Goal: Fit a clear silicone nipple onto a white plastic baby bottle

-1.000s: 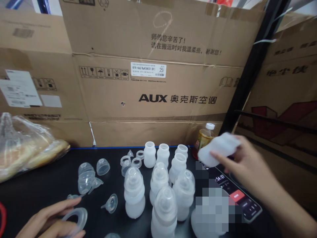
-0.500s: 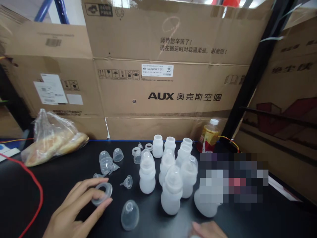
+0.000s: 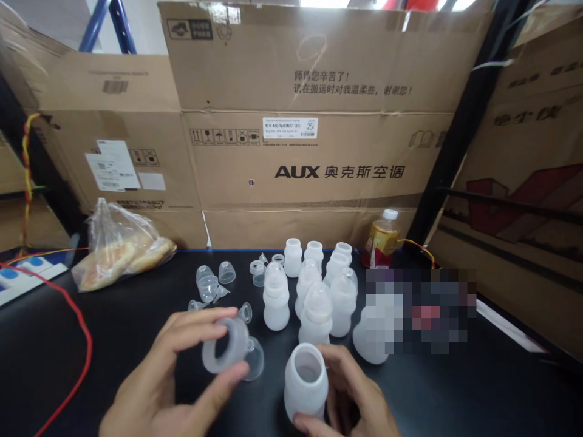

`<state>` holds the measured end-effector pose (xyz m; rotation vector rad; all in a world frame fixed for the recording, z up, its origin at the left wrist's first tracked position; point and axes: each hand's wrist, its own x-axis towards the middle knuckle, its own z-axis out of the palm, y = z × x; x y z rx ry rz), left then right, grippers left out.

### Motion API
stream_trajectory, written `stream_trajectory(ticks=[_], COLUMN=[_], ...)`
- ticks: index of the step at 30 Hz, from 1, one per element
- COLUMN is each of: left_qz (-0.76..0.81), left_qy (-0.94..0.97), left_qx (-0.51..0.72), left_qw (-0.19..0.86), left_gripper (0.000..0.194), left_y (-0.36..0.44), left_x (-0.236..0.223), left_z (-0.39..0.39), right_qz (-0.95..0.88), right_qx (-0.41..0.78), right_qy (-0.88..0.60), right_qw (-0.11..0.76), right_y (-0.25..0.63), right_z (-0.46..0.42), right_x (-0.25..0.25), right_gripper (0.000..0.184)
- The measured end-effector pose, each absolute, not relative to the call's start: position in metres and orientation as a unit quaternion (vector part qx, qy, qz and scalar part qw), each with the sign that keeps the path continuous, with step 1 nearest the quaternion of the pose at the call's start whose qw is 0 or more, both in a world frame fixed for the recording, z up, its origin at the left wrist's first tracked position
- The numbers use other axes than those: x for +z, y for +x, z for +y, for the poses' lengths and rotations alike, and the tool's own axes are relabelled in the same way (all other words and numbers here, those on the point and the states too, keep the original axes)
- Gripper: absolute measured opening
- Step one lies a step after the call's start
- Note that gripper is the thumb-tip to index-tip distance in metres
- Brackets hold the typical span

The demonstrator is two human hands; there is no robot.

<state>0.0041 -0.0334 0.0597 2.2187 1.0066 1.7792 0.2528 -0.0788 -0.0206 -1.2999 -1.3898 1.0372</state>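
Note:
My left hand [image 3: 175, 364] pinches a translucent screw ring [image 3: 239, 343] between thumb and fingers, held tilted above the table. In my right hand [image 3: 357, 388] is an open-topped white baby bottle [image 3: 294, 385], upright, its wide mouth facing up. A clear dome cap [image 3: 257, 363] lies behind the ring, partly hidden by it. Just past that is a small clear funnel-shaped piece [image 3: 246, 312]. Several white bottles stand beyond my right hand. Some, like the front bottle [image 3: 315, 315], wear clear domed caps; others, like the back bottle [image 3: 293, 260], have bare mouths.
Clear caps [image 3: 208, 288] and loose rings [image 3: 257, 267] lie at the back of the black table [image 3: 150, 321]. Bread in a plastic bag [image 3: 122, 255] sits at left, near a red cable [image 3: 84, 340]. A drink bottle [image 3: 380, 243] stands before cardboard boxes [image 3: 337, 200]. A patch at right is blurred.
My left hand has lifted the ring and moved right with it. My right hand has come up from the bottom edge, bringing an open bottle into view. The camera view has shifted slightly.

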Motion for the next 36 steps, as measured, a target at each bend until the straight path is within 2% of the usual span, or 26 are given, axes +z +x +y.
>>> stream_trajectory(ticks=[2, 4, 6, 9, 16, 22, 26, 33, 36], left_qz=[0.280, 0.289, 0.297, 0.293, 0.337, 0.338, 0.332, 0.400, 0.424], left_qy=[0.754, 0.795, 0.827, 0.845, 0.781, 0.720, 0.707, 0.726, 0.733], left_qx=[0.592, 0.533, 0.476, 0.448, 0.524, 0.598, 0.608, 0.555, 0.531], left_qw=[0.043, 0.033, 0.033, 0.016, 0.034, -0.095, -0.144, -0.073, 0.015], left_gripper=[0.034, 0.024, 0.024, 0.035, 0.030, 0.029, 0.022, 0.020, 0.017], left_y=[0.033, 0.057, 0.070, 0.073, 0.080, 0.099, 0.101, 0.097, 0.092], left_x=[0.073, 0.081, 0.082, 0.075, 0.045, 0.038, 0.045, 0.048, 0.050], left_z=[-0.049, -0.058, -0.060, -0.056, -0.060, -0.068, -0.069, -0.072, -0.072], right_qz=[-0.570, -0.576, -0.580, -0.580, -0.608, -0.621, -0.630, -0.632, -0.632], right_qx=[0.430, 0.433, 0.430, 0.431, 0.407, 0.383, 0.364, 0.367, 0.366], right_qy=[-0.502, -0.472, -0.456, -0.463, -0.449, -0.473, -0.493, -0.488, -0.493], right_qw=[0.488, 0.508, 0.521, 0.513, 0.513, 0.493, 0.478, 0.478, 0.472], right_y=[0.253, 0.252, 0.251, 0.249, 0.247, 0.248, 0.247, 0.247, 0.248], right_z=[-0.079, -0.080, -0.080, -0.079, -0.075, -0.076, -0.078, -0.079, -0.080], right_x=[-0.015, -0.011, -0.010, -0.009, -0.011, -0.013, -0.010, -0.005, -0.004], right_gripper=[0.055, 0.051, 0.050, 0.049, 0.045, 0.048, 0.051, 0.051, 0.051])
